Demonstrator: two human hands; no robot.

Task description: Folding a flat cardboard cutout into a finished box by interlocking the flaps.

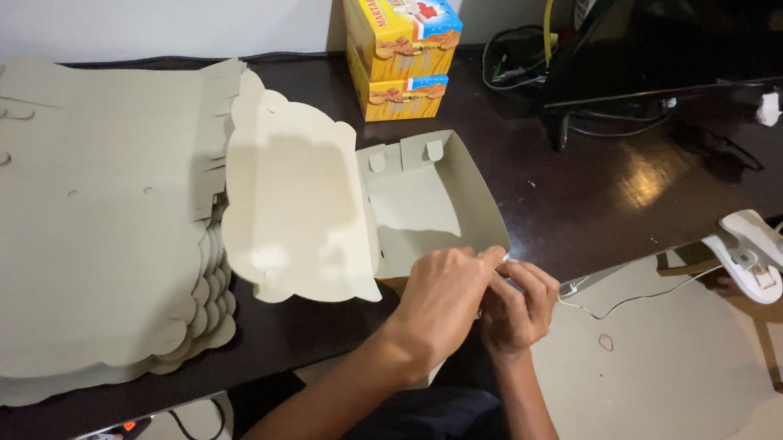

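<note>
Your left hand (441, 292) and your right hand (519, 305) are both at the near right corner of the box (427, 204). The box sits half folded on the dark bench (591, 188), right at the near edge. Its big wavy lid (294, 204) lies open to the left. The fingers of both hands are pressed together on the thin corner flap, pinching the cardboard. I cannot tell just how the right fingertips sit, because your left hand hides part of them.

Here is what could go wrong. The corner hangs at the very edge of the bench, so if you push down too hard, the box may tip or slide off toward your lap. The cardboard is thin. If you pinch and pull too hard, the flap may tear or crease in the wrong place. Then the wall may not stand up straight.

The open lid touches the stack of flat boxes (89, 223) on the left. If the box slides that way, it may push the stack crooked.

A thin white wire (627, 303) hangs off the bench just beside your right hand. Your fingers or wrist may catch it and drag it.

The two yellow boxes (400, 45) at the back stand well apart from your hands, so they look safe.
</note>
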